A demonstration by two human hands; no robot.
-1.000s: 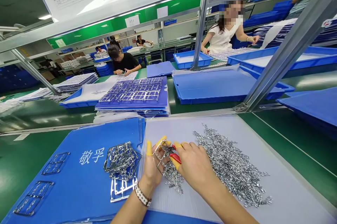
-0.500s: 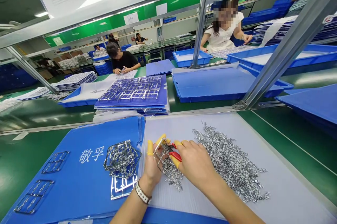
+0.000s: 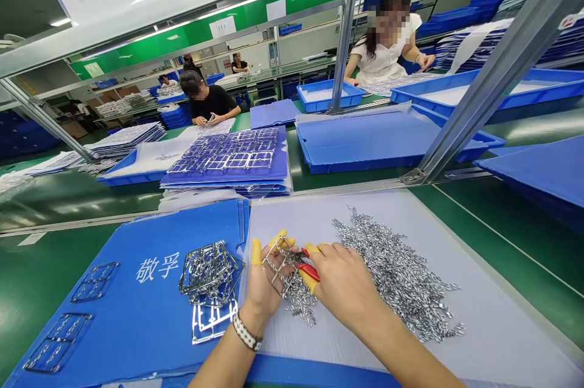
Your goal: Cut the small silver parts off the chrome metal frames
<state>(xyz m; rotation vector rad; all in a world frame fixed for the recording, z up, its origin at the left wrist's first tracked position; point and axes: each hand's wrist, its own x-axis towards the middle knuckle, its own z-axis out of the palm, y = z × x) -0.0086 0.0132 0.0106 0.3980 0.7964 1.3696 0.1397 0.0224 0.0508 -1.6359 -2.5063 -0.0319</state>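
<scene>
My left hand (image 3: pixel 262 284), with yellow finger cots and a bracelet at the wrist, is closed on a thin silver metal frame (image 3: pixel 278 263) of small parts. My right hand (image 3: pixel 340 284), also in yellow cots, grips red-handled cutters (image 3: pixel 309 270) whose tip meets the frame. Small silver pieces (image 3: pixel 298 303) lie under the hands on a white sheet (image 3: pixel 456 266). A long heap of the same pieces (image 3: pixel 396 275) spreads to the right of my right hand. A tangle of cut frames (image 3: pixel 210 272) rests on a blue board (image 3: pixel 114 309) just left of my left hand.
A stack of blue boards bearing uncut frames (image 3: pixel 232 160) sits behind the work area. Blue trays (image 3: pixel 387 145) stand at the back right, by a slanted metal post (image 3: pixel 493 78). Two flat frames (image 3: pixel 59 342) lie at the near left. Other people work at benches beyond.
The view has tipped slightly downward. My hands stay together over the white sheet, shifted a little; the frame and cutters remain held.
</scene>
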